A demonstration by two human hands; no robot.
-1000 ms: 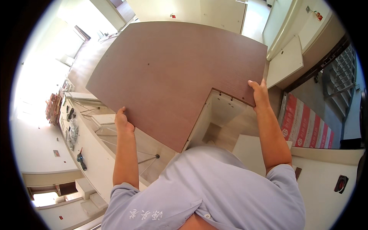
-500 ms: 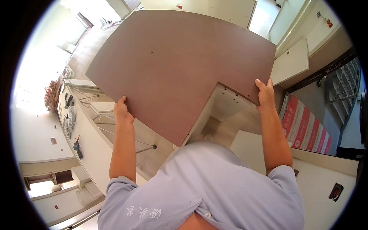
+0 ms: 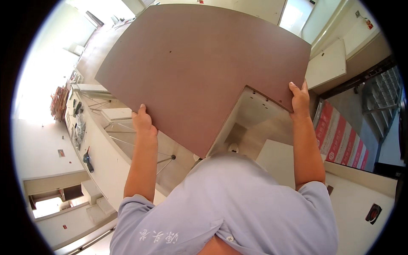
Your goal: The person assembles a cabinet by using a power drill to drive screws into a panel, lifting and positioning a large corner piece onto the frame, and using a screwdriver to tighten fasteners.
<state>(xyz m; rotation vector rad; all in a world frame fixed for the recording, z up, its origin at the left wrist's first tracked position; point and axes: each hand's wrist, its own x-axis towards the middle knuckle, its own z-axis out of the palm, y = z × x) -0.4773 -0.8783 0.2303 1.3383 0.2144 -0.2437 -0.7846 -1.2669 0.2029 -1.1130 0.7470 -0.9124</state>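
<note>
A large brown board (image 3: 204,63) with a square notch at its near right spreads out in front of me. My left hand (image 3: 143,121) grips its left edge, thumb on top and fingers out of sight beneath. At the right end, beside the notch, my right hand (image 3: 300,100) clasps the edge in the same way. Small dark holes show along the notch's far edge. Through the notch I see a pale cabinet panel (image 3: 250,112) below; whether the board rests on it I cannot tell.
On the left, a long white worktop (image 3: 100,170) carries a power drill (image 3: 87,159) and a clear plastic bag (image 3: 79,127). Thin metal legs (image 3: 165,160) stand below the board's left edge. To the right leans a red-and-white striped sheet (image 3: 340,136). A wall socket box (image 3: 373,213) has loose wires.
The board has shifted slightly away from me and to the right. Both hands moved with it, keeping their hold on the edges.
</note>
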